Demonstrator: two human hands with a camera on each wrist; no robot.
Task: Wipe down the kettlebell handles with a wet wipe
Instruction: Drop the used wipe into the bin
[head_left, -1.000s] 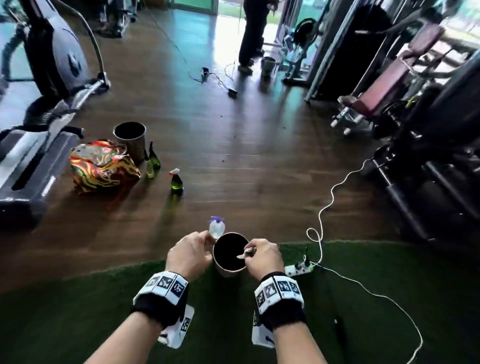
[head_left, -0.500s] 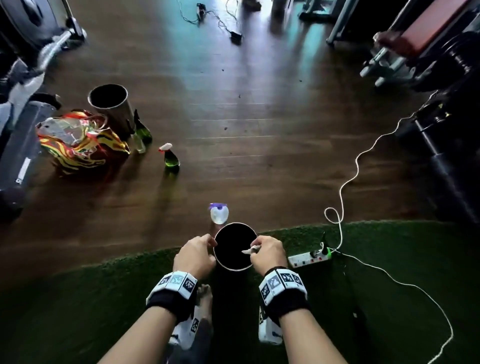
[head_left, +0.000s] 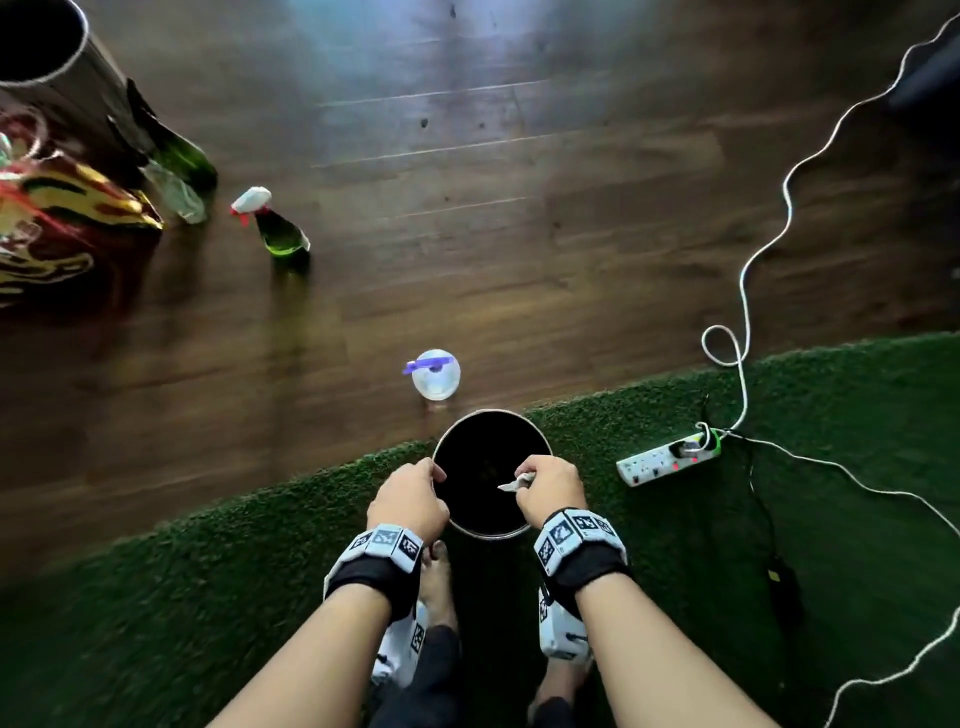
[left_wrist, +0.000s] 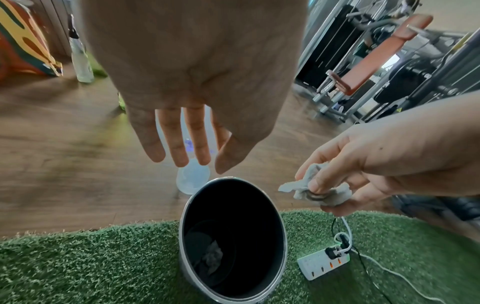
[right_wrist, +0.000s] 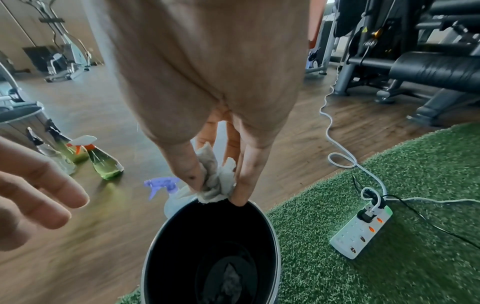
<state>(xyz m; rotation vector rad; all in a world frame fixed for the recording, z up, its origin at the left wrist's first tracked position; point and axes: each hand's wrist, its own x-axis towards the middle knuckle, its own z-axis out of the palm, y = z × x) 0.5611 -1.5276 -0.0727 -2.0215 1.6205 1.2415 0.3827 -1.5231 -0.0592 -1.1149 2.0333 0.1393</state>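
Note:
A metal bin (head_left: 489, 412) with a black inside stands at the edge of the green turf mat (head_left: 156, 597). My right hand (head_left: 545, 486) pinches a crumpled, greyed wet wipe (right_wrist: 215, 185) between thumb and fingers just above the bin's right rim. My left hand (head_left: 410, 499) hovers over the left rim with straight fingers (left_wrist: 176, 156) and holds nothing. Another crumpled wipe (left_wrist: 213, 257) lies at the bottom of the bin. No kettlebell is in view.
A clear spray bottle (head_left: 435, 374) with a purple trigger stands just beyond the bin. A green spray bottle (head_left: 280, 234), a second bin (head_left: 47, 78) and a colourful bag (head_left: 52, 228) are far left. A power strip (head_left: 670, 457) and white cable (head_left: 748, 291) lie to the right.
The head view has tilted down, so the gym background has left the frame. Both hands stay at the bin's rim, and the wipe is still pinched in my right hand.

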